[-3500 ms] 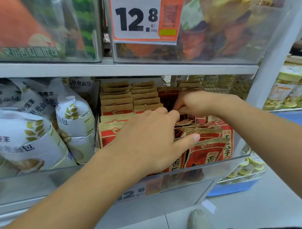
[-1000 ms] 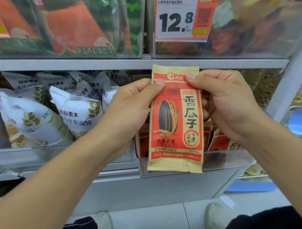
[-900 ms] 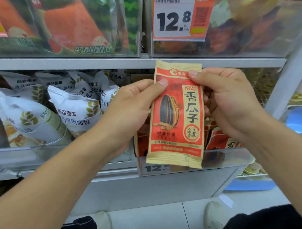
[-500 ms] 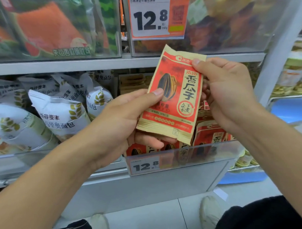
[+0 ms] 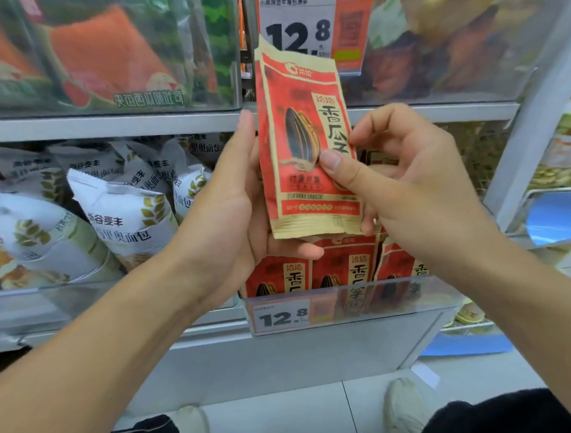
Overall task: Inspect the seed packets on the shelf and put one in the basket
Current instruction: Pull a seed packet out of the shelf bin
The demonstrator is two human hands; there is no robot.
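Seed packet: upright between both hands, in front of the shelf.
Left hand: holds its left edge and bottom.
Right hand: pinches its right side.

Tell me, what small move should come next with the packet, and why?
Probably turn the packet over to check its back. Both the left hand and the right hand hold it upright with only the front showing, and no basket is in view yet.

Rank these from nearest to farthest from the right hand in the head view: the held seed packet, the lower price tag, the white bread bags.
1. Held seed packet: pinched by the right hand.
2. Lower price tag: below, on the bin front.
3. White bread bags: far left, past the left hand.
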